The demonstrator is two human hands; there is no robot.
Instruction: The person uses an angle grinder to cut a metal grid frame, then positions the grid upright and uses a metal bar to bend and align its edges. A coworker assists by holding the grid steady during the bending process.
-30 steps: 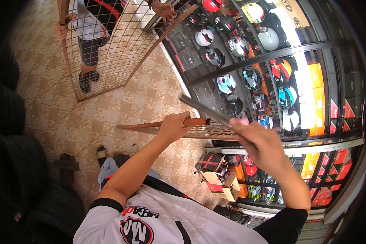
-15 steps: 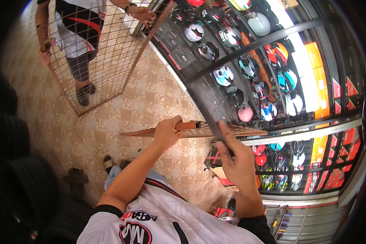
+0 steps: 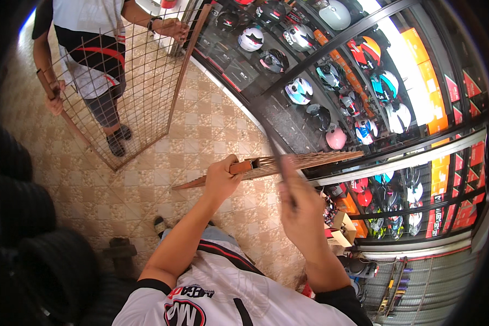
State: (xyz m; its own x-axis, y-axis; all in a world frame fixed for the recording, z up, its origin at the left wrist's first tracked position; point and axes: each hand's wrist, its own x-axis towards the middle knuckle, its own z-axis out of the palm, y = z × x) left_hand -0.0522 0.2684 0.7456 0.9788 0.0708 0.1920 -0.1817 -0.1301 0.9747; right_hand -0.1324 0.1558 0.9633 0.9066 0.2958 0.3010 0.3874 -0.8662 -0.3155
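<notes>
My left hand (image 3: 220, 178) is wrapped around the brown metal tube at the edge of a mesh panel (image 3: 320, 158), which I see almost edge-on. The panel stretches from the floor side on the left toward the glass shopfront on the right. My right hand (image 3: 303, 209) is closed on a dark narrow bar (image 3: 277, 155), which rises away from it toward the glass. Motion blurs that hand and bar; whether the bar joins the panel I cannot tell. At the upper left another person (image 3: 89, 60) grips a second brown-framed wire mesh panel (image 3: 180, 92) with both hands.
Behind glass on the right, shelves hold several motorcycle helmets (image 3: 336, 138). An open cardboard box (image 3: 342, 228) stands below, past my right hand. Dark tyres (image 3: 60, 271) are stacked at the lower left, beside a dark block-like object (image 3: 119, 252). Patterned tiles (image 3: 141, 201) cover the floor.
My view has shifted slightly. The panel at my left hand now slants more, its right end higher. My right hand has moved a little left with the bar. Both hands keep their hold.
</notes>
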